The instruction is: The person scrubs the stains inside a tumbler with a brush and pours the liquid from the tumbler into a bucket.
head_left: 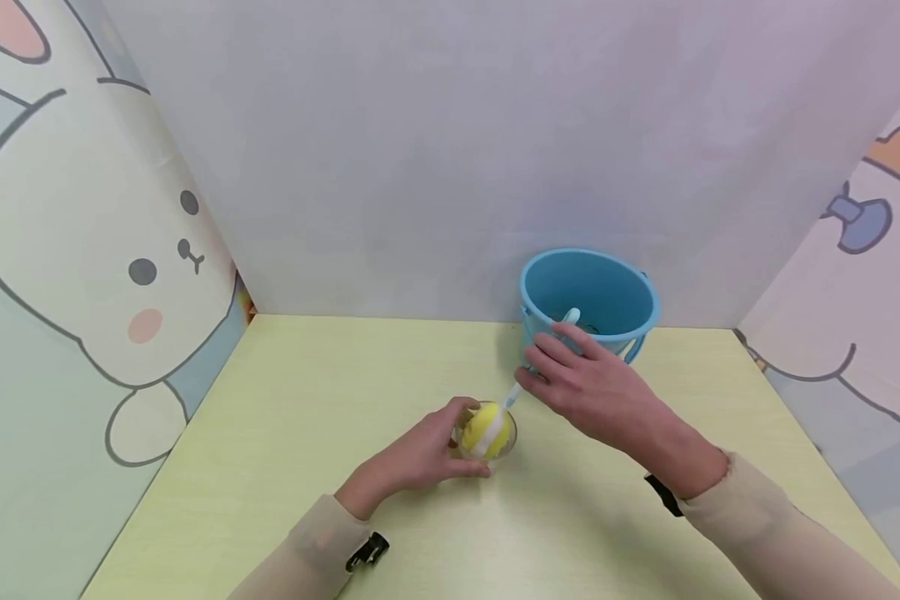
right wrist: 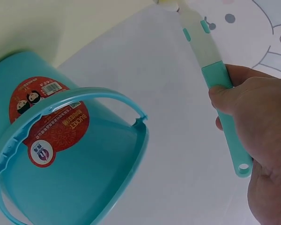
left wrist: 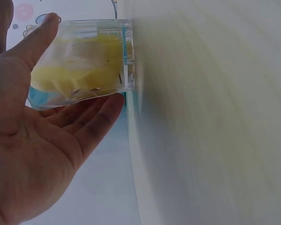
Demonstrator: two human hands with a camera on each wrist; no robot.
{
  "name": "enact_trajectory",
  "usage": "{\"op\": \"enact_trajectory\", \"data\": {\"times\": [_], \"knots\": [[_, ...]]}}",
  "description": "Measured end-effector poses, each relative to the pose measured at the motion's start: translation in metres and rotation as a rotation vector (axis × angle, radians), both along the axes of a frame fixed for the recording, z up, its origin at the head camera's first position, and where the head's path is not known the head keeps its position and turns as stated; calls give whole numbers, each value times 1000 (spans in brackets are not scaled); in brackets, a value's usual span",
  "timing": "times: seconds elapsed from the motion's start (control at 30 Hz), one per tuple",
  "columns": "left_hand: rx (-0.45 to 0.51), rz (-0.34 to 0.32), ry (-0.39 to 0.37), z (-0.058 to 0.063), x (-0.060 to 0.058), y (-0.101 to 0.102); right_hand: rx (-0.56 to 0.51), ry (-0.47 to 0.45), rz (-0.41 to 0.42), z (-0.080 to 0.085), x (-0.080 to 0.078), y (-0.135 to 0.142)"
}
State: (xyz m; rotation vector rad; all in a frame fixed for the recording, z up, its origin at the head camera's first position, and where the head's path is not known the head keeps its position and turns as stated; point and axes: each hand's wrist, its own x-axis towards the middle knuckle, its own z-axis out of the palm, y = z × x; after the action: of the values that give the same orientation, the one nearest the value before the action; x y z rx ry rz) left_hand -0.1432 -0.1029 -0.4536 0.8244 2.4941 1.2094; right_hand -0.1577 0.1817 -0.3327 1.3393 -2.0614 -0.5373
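A clear cup (left wrist: 127, 51) stands on the table, and my left hand (head_left: 427, 450) holds it between thumb and fingers. Inside the cup is the yellow-and-white sponge head (head_left: 487, 431) of a cup brush. My right hand (head_left: 592, 387) grips the brush's teal-and-white handle (right wrist: 217, 72), which slants up and to the right out of the cup. In the right wrist view the thumb lies on the teal part of the handle, and the sponge head is mostly cut off at the top edge.
Behind my right hand a blue bucket (head_left: 537, 279) stands at the table's back edge, its handle hanging down. A red label (right wrist: 47, 126) is on its side. Something dark inside it is too small to tell. Pale cloth walls (head_left: 390, 167) enclose the pale yellow table (head_left: 270, 433).
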Motion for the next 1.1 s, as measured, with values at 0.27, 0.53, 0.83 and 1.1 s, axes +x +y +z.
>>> {"op": "enact_trajectory", "data": {"times": [0.27,0.53,0.83,1.1], "knots": [[-2,2,-7,-1,1,2,-1,-21,-6,7,3,7],[0,-6,-5,-1,1,1,-58,1,-15,20,7,15],[15,-20,3,0,1,0,-66,6,-19,18,8,10],[23,-25,15,0,0,-1,-21,12,-30,10,4,1]]}}
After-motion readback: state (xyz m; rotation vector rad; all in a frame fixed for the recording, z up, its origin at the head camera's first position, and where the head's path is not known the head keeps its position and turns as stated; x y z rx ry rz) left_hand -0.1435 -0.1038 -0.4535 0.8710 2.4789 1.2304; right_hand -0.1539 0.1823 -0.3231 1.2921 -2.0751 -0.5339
